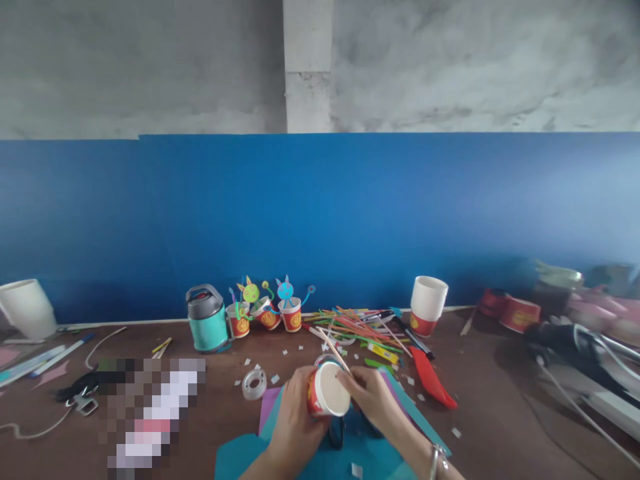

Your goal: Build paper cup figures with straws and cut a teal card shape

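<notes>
My left hand [300, 410] is wrapped round a red and white paper cup [334, 392], tilted so that its pale round end faces up toward me. Between the fingers of my right hand [373, 397] is a thin pale stick [334, 350], slanting up and left past the cup's edge. Those fingertips are right at the cup's rim; whether they touch it I cannot tell. Below both hands lie teal paper sheets [245, 453]. The black handles of a pair of scissors [337, 433] show under the cup, the rest hidden.
A tape roll [255, 385] lies left of the hands. Behind stand a teal flask [207, 320], decorated cups [291, 315] and stacked paper cups [429, 305]. Coloured craft stems [350, 323], a glue stick [384, 353], a red balloon-like piece [433, 380] and paper scraps are scattered about.
</notes>
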The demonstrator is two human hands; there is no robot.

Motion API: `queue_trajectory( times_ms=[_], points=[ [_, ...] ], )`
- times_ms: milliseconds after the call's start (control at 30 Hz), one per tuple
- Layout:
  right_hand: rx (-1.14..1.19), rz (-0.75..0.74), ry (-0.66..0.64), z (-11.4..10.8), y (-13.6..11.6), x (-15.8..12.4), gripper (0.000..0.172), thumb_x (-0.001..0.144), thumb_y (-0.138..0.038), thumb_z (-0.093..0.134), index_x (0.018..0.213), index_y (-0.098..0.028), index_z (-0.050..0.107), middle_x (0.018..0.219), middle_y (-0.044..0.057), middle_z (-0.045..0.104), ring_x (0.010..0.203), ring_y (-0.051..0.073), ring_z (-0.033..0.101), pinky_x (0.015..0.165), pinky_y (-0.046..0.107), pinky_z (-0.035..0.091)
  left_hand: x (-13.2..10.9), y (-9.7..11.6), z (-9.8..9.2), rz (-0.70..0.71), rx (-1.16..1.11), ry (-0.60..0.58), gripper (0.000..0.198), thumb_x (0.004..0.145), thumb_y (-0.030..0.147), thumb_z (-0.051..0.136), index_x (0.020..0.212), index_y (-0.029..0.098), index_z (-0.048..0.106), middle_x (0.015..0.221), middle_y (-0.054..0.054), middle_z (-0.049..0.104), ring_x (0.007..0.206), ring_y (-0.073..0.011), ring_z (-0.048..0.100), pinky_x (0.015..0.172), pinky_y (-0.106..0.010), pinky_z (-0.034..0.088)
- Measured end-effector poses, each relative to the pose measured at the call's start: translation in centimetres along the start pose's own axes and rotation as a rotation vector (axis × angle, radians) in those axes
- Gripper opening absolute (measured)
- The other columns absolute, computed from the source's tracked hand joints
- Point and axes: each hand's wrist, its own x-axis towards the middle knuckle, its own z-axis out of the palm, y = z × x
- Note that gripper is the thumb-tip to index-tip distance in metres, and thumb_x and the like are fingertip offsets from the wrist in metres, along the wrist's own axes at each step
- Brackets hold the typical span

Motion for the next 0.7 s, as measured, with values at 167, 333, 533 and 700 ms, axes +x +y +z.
queue_trajectory(
  times_ms=[167, 333, 533, 700],
  points=[
    [0.221, -0.034, 0.163, -0.6, -0.2, 0.3, 0.043, 0.086, -0.060, 0.042, 0.078, -0.020, 0.055, 0.054, -0.005, 0.047, 0.047, 0.011, 0.038, 0.044, 0.022, 0.027, 0.8, -0.7, 0.2, -0.226, -0.018, 0.127, 0.057, 0.070, 0.024, 0.066, 0.122, 0.019, 0.043, 0.119, -0.009, 0.061, 0.112, -0.0234, 0.056, 0.096, -0.034, 0.042],
    [-0.174, -0.303, 0.145, -2.2, -0.9, 0.1, 0.024, 0.089, -0.039, 0.050, 0.084, -0.019, 0.062, 0.076, 0.003, 0.062, 0.072, 0.019, 0.056, 0.065, 0.028, 0.042, 1.1, -1.0, 0.1, -0.232, -0.051, 0.123, 0.056, 0.069, 0.022, 0.067, 0.120, 0.020, 0.045, 0.116, -0.007, 0.062, 0.109, -0.0232, 0.057, 0.094, -0.033, 0.043],
    [-0.488, -0.454, 0.074, -3.5, -2.3, -0.4, 0.019, 0.087, -0.018, 0.048, 0.082, -0.022, 0.066, 0.084, 0.005, 0.066, 0.084, 0.022, 0.059, 0.081, 0.038, 0.041, 1.2, -1.6, 0.0, -0.208, -0.080, 0.150, 0.055, 0.070, 0.022, 0.067, 0.121, 0.019, 0.046, 0.118, -0.007, 0.061, 0.111, -0.0230, 0.057, 0.096, -0.034, 0.042],
    [-0.378, -0.460, 0.035, -3.0, -1.3, 0.1, 0.021, 0.087, -0.018, 0.048, 0.086, -0.021, 0.069, 0.084, 0.006, 0.065, 0.083, 0.022, 0.060, 0.077, 0.036, 0.045, 1.2, -1.8, 0.2, -0.181, -0.092, 0.129, 0.059, 0.068, 0.022, 0.069, 0.123, 0.019, 0.047, 0.121, -0.008, 0.061, 0.114, -0.0236, 0.056, 0.099, -0.034, 0.041]
  ],
)
